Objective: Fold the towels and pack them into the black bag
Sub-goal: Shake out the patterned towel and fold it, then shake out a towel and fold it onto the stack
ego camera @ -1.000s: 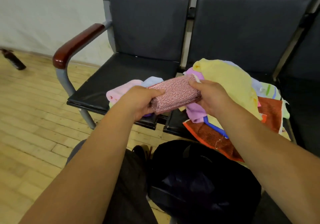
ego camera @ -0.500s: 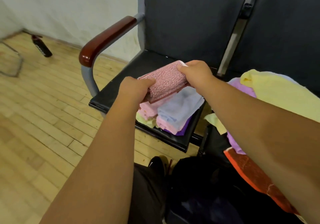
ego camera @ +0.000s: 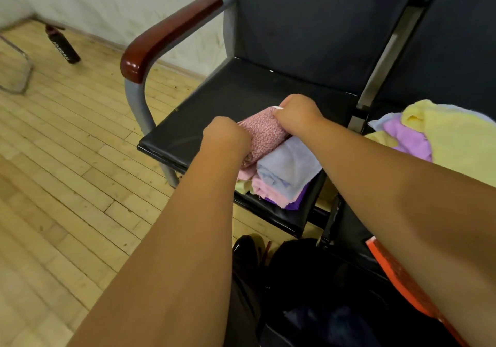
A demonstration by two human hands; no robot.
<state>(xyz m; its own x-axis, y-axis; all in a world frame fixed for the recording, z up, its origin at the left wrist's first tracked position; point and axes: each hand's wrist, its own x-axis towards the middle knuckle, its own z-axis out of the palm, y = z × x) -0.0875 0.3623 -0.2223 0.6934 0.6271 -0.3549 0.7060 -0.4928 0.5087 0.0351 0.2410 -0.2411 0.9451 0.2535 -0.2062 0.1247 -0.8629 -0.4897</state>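
Folded pink towel (ego camera: 264,134) is gripped at both ends: left hand (ego camera: 226,138) curled round the near end, right hand (ego camera: 298,117) pinching the far end. It's on or just over the folded stack (ego camera: 284,172) at the front right corner of the chair seat (ego camera: 241,100). Black bag (ego camera: 322,279) is on the floor below the seat front, and the unfolded pile (ego camera: 442,137) is right of the seat. Risk: the stack sits at the seat's front edge, so a sloppy release could tip it off or let the fold spring open.
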